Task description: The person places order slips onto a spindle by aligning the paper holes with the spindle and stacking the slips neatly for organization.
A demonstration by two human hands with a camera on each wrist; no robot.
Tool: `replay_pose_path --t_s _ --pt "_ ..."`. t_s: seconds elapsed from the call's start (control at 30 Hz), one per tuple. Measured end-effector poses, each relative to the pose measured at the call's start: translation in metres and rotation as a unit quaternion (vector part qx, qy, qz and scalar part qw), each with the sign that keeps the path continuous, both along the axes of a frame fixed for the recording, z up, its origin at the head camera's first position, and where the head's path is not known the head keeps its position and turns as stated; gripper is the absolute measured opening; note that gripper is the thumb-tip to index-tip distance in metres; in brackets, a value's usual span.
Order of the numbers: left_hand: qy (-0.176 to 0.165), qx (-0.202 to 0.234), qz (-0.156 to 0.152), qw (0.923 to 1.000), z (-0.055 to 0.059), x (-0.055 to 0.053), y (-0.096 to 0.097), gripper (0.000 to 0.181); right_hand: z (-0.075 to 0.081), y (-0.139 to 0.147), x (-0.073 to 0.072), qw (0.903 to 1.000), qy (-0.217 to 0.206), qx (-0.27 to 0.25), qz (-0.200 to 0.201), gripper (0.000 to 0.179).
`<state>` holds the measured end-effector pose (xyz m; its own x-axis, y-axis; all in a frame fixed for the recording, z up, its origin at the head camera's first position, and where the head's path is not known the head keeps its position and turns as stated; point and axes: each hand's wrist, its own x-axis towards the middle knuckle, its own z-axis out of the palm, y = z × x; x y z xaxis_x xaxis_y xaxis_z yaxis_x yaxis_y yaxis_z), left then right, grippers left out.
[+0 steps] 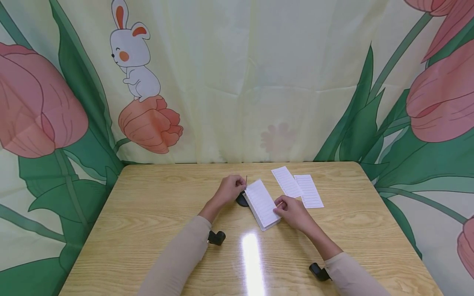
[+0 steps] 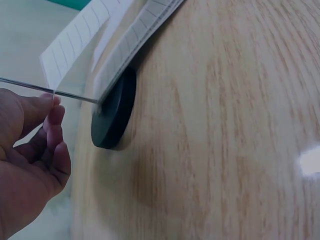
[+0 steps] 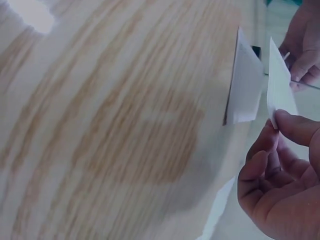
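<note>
A lined paper slip (image 1: 262,201) hangs between my two hands. My left hand (image 1: 230,189) pinches its far left corner, right where the thin metal rod (image 2: 75,94) of a bill spike passes. The spike's round black base (image 2: 116,112) rests on the table. Below the held slip, more lined slips (image 2: 132,47) sit low on the rod, close over the base. At the slip's near right edge, my right hand (image 1: 293,213) pinches it between thumb and forefinger; the right wrist view shows this held slip (image 3: 280,87) apart from the lower ones.
Two loose lined slips, a left one (image 1: 286,181) and a right one (image 1: 309,191), lie overlapping on the wooden table (image 1: 155,213) beyond my right hand. A curtain (image 1: 222,82) printed with tulips and a rabbit hangs behind the table's far edge.
</note>
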<state>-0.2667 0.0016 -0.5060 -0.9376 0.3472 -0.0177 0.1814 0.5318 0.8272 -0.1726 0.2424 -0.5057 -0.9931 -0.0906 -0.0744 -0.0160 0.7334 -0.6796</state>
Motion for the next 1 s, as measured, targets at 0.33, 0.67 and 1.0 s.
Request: replay_pose_path --t_s 0.33,0.67,1.0 --pt "-0.007 -0.022 -0.002 0.9997 -0.009 0.002 0.001 0.009 -0.009 -0.001 0.000 0.9999 -0.002 0.013 -0.007 0.013" --pt "-0.002 -0.036 0.007 0.9993 -0.020 0.003 0.004 0.009 -0.015 -0.004 0.000 0.9993 -0.002 0.038 0.000 0.013" --pt "0.014 -0.027 0.023 0.9993 -0.024 0.004 0.006 0.009 -0.016 -0.008 0.002 0.9980 0.002 0.062 0.013 0.019"
